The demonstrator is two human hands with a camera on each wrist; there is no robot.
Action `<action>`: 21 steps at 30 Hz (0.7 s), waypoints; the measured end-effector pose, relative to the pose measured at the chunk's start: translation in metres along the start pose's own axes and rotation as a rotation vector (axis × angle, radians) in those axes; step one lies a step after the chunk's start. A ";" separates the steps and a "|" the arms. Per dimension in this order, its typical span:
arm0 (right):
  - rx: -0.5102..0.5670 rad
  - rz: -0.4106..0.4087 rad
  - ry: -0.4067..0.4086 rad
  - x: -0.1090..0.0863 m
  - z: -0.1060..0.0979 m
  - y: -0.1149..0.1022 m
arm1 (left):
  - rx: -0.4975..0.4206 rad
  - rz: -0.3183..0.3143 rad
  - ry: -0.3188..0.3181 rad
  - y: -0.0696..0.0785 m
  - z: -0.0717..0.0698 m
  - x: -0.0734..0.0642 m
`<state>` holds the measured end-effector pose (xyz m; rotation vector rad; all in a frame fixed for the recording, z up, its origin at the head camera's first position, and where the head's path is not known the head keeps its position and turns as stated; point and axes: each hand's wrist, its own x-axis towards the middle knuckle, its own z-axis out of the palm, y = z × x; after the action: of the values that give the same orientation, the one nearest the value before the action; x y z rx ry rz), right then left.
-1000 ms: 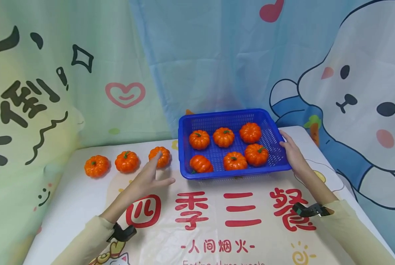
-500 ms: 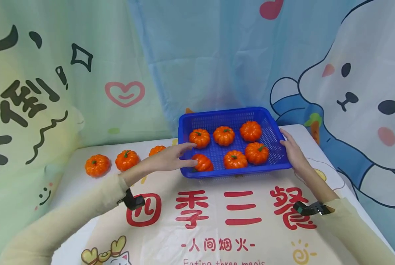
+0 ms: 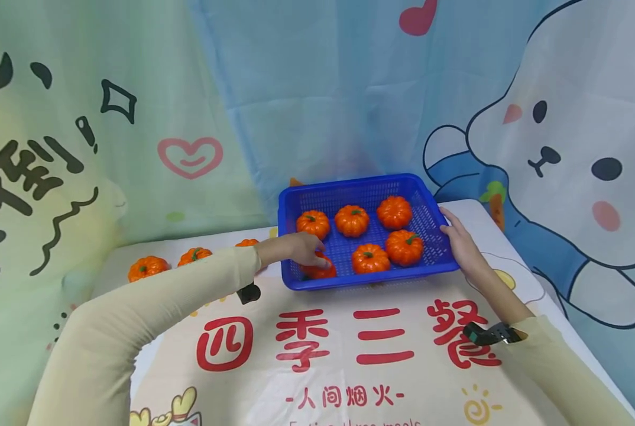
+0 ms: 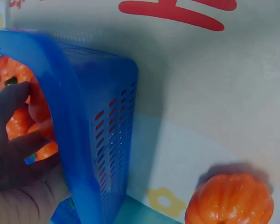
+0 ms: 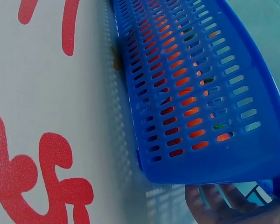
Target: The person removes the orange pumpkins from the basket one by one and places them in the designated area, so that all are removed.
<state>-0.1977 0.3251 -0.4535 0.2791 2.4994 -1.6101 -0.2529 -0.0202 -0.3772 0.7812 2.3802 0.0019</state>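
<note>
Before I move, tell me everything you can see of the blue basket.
The blue basket is rectangular, plastic by its look, with a smooth rim and slotted walls. It sits open side up toward the back of the table, long sides running roughly left to right, and holds six orange pumpkins. The right hand grips its right end. The left hand reaches over its left end; whether that hand touches the rim is unclear.

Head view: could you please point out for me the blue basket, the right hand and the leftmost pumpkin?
Blue basket (image 3: 344, 281): head view, near rim.
Right hand (image 3: 463, 245): head view, middle of the hand.
Leftmost pumpkin (image 3: 146, 266): head view, middle of its visible surface.
</note>
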 end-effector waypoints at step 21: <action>-0.010 0.001 -0.004 -0.001 0.001 -0.001 | -0.034 0.047 0.026 -0.009 0.003 0.001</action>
<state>-0.1968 0.3235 -0.4525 0.2757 2.5029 -1.5954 -0.2567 -0.0276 -0.3821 0.8260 2.3795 0.0728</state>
